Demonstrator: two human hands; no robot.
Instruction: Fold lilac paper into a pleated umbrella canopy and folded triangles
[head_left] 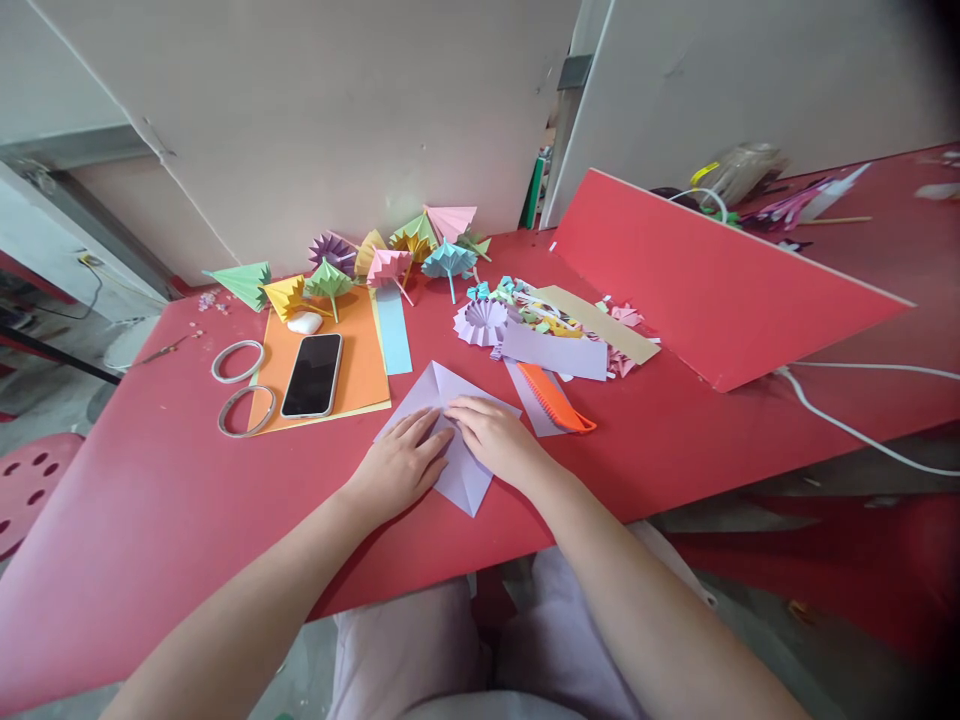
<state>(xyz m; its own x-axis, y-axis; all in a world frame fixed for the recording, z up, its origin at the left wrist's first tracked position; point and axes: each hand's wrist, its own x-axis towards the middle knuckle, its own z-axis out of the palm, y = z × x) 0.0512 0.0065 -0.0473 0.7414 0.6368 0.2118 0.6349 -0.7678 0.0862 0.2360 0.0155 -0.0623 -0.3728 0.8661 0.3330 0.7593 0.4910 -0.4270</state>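
A square of lavender paper (466,487) with crease lines lies on the red table, one corner toward me. Flat on its left part rests my left hand (401,458), fingers stretched out. My right hand (499,438) lies on the right part, its fingers extended toward the centre and close to the left fingertips. Both hands are open and press on the sheet without gripping it. Just right of the paper, an orange utility knife (553,398) sits on a lavender strip (525,392).
Folded paper umbrellas (390,268) stand along the back. To the left are a phone (312,376) on orange sheets (366,370) and two tape rolls (238,362). Paper scraps (626,315) and a lavender pleated piece (480,322) lie behind. A red board (712,290) leans at right, near a white cable (840,425).
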